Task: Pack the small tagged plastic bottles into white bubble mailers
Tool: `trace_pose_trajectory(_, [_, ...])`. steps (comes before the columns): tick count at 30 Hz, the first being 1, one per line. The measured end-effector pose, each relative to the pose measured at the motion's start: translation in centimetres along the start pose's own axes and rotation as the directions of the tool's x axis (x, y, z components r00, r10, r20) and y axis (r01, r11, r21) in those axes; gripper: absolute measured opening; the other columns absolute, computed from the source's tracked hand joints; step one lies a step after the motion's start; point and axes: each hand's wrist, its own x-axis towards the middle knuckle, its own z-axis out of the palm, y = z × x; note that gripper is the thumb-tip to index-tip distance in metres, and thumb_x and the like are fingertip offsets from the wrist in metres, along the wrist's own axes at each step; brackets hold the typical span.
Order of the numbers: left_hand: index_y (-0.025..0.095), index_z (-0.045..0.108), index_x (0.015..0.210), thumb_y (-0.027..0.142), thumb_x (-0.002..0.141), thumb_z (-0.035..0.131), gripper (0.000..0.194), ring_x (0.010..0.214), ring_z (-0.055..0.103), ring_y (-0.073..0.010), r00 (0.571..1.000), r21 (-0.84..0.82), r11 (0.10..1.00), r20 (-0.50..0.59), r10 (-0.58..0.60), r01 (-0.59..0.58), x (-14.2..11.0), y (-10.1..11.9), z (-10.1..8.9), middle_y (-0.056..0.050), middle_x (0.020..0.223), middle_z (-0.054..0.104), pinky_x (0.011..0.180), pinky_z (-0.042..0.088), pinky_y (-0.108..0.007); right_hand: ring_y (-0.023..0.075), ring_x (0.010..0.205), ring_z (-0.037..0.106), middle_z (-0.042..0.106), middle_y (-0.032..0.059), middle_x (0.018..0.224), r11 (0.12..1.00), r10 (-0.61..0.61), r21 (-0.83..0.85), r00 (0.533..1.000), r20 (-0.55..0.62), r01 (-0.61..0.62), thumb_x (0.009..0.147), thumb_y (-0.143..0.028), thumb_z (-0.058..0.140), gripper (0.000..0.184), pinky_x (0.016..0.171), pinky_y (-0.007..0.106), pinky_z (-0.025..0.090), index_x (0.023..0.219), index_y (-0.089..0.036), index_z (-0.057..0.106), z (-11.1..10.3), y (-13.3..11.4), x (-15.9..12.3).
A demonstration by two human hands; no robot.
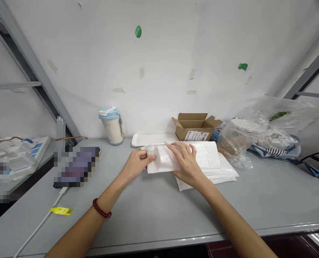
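Observation:
A white bubble mailer (208,154) is raised a little above the table, spanning both hands. My left hand (138,163) pinches its left end between thumb and fingers. Across the middle of the mailer lies my right hand (185,161), fingers on its upper face and the thumb hidden beneath, gripping it. A bulge shows in the mailer's left part; what makes it cannot be seen. Below and behind to the right, more white mailers (226,170) rest in a loose stack on the grey table. A dark red bead bracelet (101,208) circles my left wrist.
At the back stand a cream cup with a blue lid (112,125), a flat white tray-like piece (154,139) and an open cardboard box (194,127). Clear plastic bags (240,138) lie right. On the left a phone (79,166) trails a white cable (41,224) with a yellow tag.

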Motion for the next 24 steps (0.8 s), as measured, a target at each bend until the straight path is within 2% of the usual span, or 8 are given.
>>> trace_pose_trajectory(3, [0.014, 0.067, 0.073, 0.045, 0.07, 0.063, 0.03, 0.059, 0.061, -0.0169, 0.997, 0.046, 0.999, -0.08, -0.005, 0.009, 0.4, 0.0, -1.1, -0.004, 0.066, 0.067, 0.051, 0.045, -0.025, 0.0299, 0.12, 0.036, 0.042, 0.0151, 0.128, 0.999, 0.032, -0.012, 0.999, -0.006, -0.032, 0.073, -0.021, 0.056, 0.077, 0.101, 0.051, 0.017, 0.142, -0.022, 0.022, 0.1, 0.7, 0.0])
trace_pose_trajectory(7, [0.015, 0.068, 0.075, 0.041, 0.068, 0.064, 0.028, 0.065, 0.063, -0.0185, 0.988, 0.152, 0.988, -0.153, -0.005, 0.029, 0.8, 0.1, -3.2, -0.007, 0.075, 0.069, 0.049, 0.042, -0.024, 0.0304, 0.116, 0.039, 0.042, 0.0147, 0.125, 0.999, 0.046, 0.004, 0.998, -0.046, -0.046, 0.075, -0.028, 0.057, 0.087, 0.095, 0.049, 0.026, 0.146, -0.024, 0.007, 0.3, 1.8, 0.0])
trace_pose_trajectory(12, [0.017, 0.07, 0.072, 0.036, 0.064, 0.065, 0.022, 0.065, 0.061, -0.0194, 0.997, 0.355, 0.935, -0.073, 0.014, 0.013, 1.0, -0.9, -4.9, -0.005, 0.068, 0.068, 0.053, 0.041, -0.026, 0.0296, 0.115, 0.039, 0.04, 0.0154, 0.125, 0.999, 0.048, 0.0, 0.999, -0.021, -0.048, 0.076, -0.029, 0.058, 0.085, 0.095, 0.049, 0.027, 0.146, -0.023, 0.01, 0.4, 2.1, 0.0])
trace_pose_trajectory(16, [0.018, 0.072, 0.076, 0.033, 0.06, 0.067, 0.022, 0.07, 0.061, -0.0205, 1.0, 0.444, 0.895, 0.017, 0.024, -0.029, 1.3, -2.2, -4.8, -0.004, 0.073, 0.069, 0.063, 0.043, -0.028, 0.0294, 0.115, 0.039, 0.04, 0.0146, 0.126, 0.998, 0.069, -0.014, 0.997, 0.024, -0.069, 0.076, -0.031, 0.059, 0.085, 0.096, 0.05, 0.025, 0.145, -0.025, 0.011, 0.5, 2.0, -0.1])
trace_pose_trajectory(20, [0.019, 0.071, 0.073, 0.03, 0.06, 0.064, 0.019, 0.067, 0.059, -0.0207, 1.0, 0.509, 0.861, 0.011, -0.001, -0.005, 1.5, -2.9, -4.3, -0.003, 0.071, 0.067, 0.062, 0.041, -0.029, 0.0297, 0.116, 0.039, 0.04, 0.0144, 0.127, 0.996, 0.086, -0.01, 0.995, 0.042, -0.086, 0.076, -0.033, 0.059, 0.085, 0.096, 0.051, 0.024, 0.145, -0.026, 0.011, 0.5, 2.1, -0.1])
trace_pose_trajectory(24, [0.02, 0.071, 0.069, 0.028, 0.062, 0.06, 0.015, 0.066, 0.059, -0.0209, 0.999, 0.507, 0.861, 0.016, 0.033, -0.037, 1.5, -3.2, -3.8, -0.003, 0.067, 0.067, 0.061, 0.041, -0.029, 0.0306, 0.116, 0.04, 0.041, 0.0148, 0.128, 0.996, 0.091, 0.005, 0.994, 0.064, -0.092, 0.076, -0.033, 0.059, 0.084, 0.096, 0.052, 0.024, 0.145, -0.028, 0.011, 0.4, 2.1, -0.1])
